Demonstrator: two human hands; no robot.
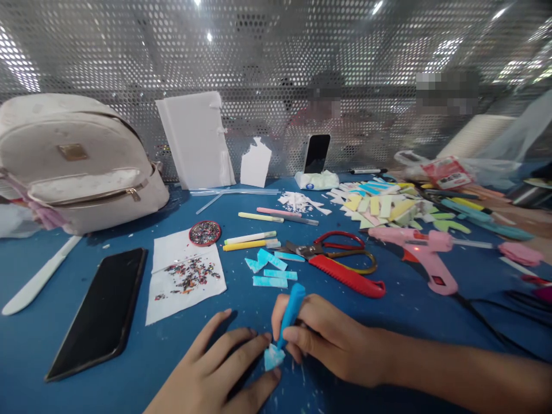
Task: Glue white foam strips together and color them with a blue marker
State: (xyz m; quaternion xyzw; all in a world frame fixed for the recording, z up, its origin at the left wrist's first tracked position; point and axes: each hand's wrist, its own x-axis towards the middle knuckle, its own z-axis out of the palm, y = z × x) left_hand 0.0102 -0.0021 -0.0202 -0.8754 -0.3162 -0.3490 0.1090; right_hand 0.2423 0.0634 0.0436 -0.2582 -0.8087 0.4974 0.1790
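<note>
My right hand [328, 339] is closed around a blue marker [293, 310], its lower end down at a small piece [273, 357] coloured partly blue and partly white. My left hand [228, 368] lies on the table with its fingers spread, the fingertips touching the edge of that piece. Just beyond the hands are several blue-coloured strips [275, 282]. Red-handled cutters [345, 276] rest to the right of the strips. Yellow and green-tinted markers [250, 244] lie behind them.
A black phone [101, 310], a white knife [43, 276] and a pale backpack [77, 167] occupy the left. White paper [157, 287] holds dark bits. On the right are a pink glue gun [422, 253] with its cord and a heap of coloured strips [379, 204]. A perforated metal screen [267, 69] stands behind.
</note>
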